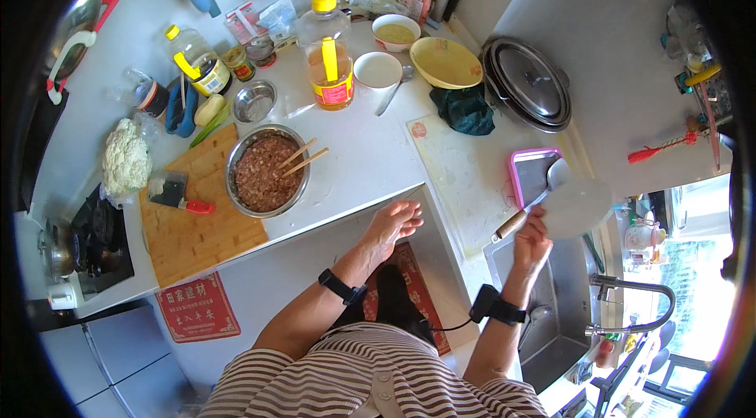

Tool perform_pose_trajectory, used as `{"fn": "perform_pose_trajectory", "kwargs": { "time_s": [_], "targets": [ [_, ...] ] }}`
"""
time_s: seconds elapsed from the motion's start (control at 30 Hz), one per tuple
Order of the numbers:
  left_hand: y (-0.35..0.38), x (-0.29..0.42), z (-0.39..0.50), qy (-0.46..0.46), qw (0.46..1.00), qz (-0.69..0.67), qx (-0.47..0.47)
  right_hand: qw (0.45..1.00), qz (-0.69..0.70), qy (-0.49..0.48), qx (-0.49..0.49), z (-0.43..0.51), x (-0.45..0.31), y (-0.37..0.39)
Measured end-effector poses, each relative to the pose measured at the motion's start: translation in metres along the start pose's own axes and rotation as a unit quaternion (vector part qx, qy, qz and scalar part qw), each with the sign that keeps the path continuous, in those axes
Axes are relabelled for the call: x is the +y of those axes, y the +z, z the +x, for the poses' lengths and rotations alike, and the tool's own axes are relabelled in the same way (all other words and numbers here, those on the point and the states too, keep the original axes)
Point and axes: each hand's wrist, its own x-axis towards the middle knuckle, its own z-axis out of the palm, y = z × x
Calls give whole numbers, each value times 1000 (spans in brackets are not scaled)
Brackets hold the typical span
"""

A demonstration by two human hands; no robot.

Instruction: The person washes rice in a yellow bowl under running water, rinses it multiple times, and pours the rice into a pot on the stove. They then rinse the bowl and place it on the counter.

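My right hand (531, 243) grips the edge of a whitish, translucent round dish or lid (582, 208), raised near the sink. Just beside those fingers is a wooden-handled metal ladle or turner (512, 223), its pale head over a pink-rimmed tray (515, 178). In front of my body, my left hand (397, 223) hovers past the counter edge, fingers loosely apart, holding nothing. To its left stands a steel bowl (230, 181) of minced meat (263, 173) with wooden chopsticks (304, 162) stuck in. That bowl overlaps a wooden cutting board (207, 241).
A stainless sink (552, 294) with a curved faucet (664, 294) lies at right. Along the back stand an oil jug (331, 72), a white bowl (378, 70), a yellow bowl (446, 63) and a lidded pot (528, 81). A cauliflower (126, 155) and a red-handled cleaver or scraper (198, 206) are left.
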Motion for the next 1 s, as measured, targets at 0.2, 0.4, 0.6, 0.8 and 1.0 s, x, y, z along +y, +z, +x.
{"fn": "perform_pose_trajectory", "kwargs": {
  "time_s": [0.2, 0.4, 0.6, 0.8, 1.0],
  "targets": [
    [-90, -64, 2, -77, 939, -242, 232, 989, 78, -110, -58, -29, -72, 22],
    [-217, -69, -25, 190, 724, -538, 388, 993, 73, -82, -54, -47, -121, 18],
    [-257, -50, -51, 288, 708, -556, 326, 999, -4, -46, 4, -67, -153, 6],
    [-266, -47, -65, 241, 764, -546, 245, 973, -193, -90, 87, -118, -154, 22],
    [-265, -58, -74, 227, 789, -514, 248, 863, -483, -9, 151, -156, -95, 36]
  ]
}}
